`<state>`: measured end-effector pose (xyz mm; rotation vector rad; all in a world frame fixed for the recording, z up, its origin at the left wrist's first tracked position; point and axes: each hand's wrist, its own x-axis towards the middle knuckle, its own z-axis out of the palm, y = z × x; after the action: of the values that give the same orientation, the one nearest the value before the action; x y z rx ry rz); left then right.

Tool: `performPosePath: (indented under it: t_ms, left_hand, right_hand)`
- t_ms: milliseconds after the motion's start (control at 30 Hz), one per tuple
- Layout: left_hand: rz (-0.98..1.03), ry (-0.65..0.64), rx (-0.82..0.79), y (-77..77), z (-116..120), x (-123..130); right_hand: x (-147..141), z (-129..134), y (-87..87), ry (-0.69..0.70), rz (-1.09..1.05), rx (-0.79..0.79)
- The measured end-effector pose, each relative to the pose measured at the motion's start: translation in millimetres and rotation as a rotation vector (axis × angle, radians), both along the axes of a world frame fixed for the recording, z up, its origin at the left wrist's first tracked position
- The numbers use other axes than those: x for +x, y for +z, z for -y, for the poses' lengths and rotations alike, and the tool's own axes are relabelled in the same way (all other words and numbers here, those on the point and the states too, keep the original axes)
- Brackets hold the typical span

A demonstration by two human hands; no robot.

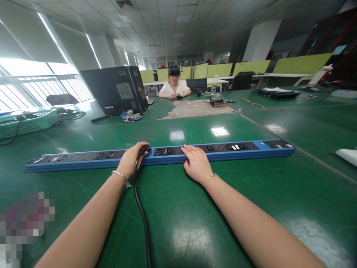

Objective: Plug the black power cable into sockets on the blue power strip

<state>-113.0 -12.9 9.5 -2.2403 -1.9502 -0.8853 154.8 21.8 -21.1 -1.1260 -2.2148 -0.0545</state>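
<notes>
A long blue power strip (167, 160) with black sockets lies across the green table in front of me. My left hand (131, 160) is closed round a black plug (145, 149) at the strip's middle; whether its prongs sit in a socket is hidden. From the plug a thick black cable (142, 212) runs down towards me. To the right of it, my right hand (196, 162) grips the strip, fingers over the top face and thumb at the near side. Both wrists wear thin bracelets.
A black computer case (117, 91) stands at the back left, with gloves (131, 116) beside it. A green basket (28, 124) with cables sits far left. Across the table sits a person (174, 87). A bottle (214, 85) and a round device (216, 98) stand nearby.
</notes>
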Motion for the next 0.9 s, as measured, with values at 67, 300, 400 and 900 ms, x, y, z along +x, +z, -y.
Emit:
performPosePath:
  t_ms: [67,300,400,900]
  left_hand:
    - [-0.039,-0.004,0.008,-0.1,-1,0]
    - [-0.213,0.07,-0.018,4.5,7,11]
    - [-0.265,0.104,-0.007,5.1,12,18]
    - [-0.365,0.188,0.085,5.2,16,28]
  right_hand:
    - [0,0,0.0,0.0,0.002,0.0]
    - [0,0,-0.2,-0.002,0.007,-0.005]
    - [0,0,0.5,-0.007,0.012,-0.002]
    - [-5,6,2.9,-0.037,0.072,0.003]
